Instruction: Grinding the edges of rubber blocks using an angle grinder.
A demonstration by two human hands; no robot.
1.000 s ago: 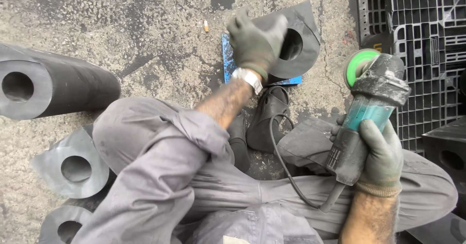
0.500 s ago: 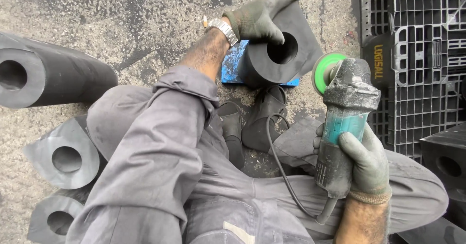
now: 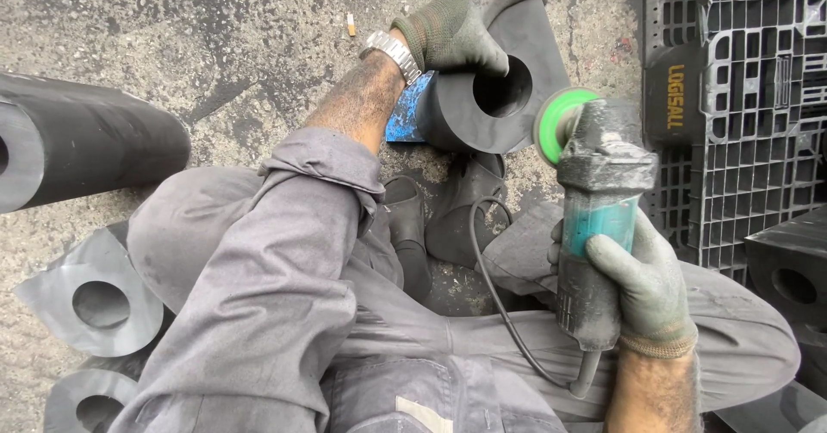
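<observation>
Soft, even daylight, faint shadows, sharp focus, slight bending at edges.

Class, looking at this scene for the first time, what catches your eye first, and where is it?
The angle grinder with its green disc, gripped by the gloved right hand at centre right. Just beyond it, the gloved left hand steadies a dark block with a round hole, on the concrete floor.

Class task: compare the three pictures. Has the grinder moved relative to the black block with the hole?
Yes. The grinder in the right hand has closed in leftward; its green disc now sits beside the black block.
</observation>
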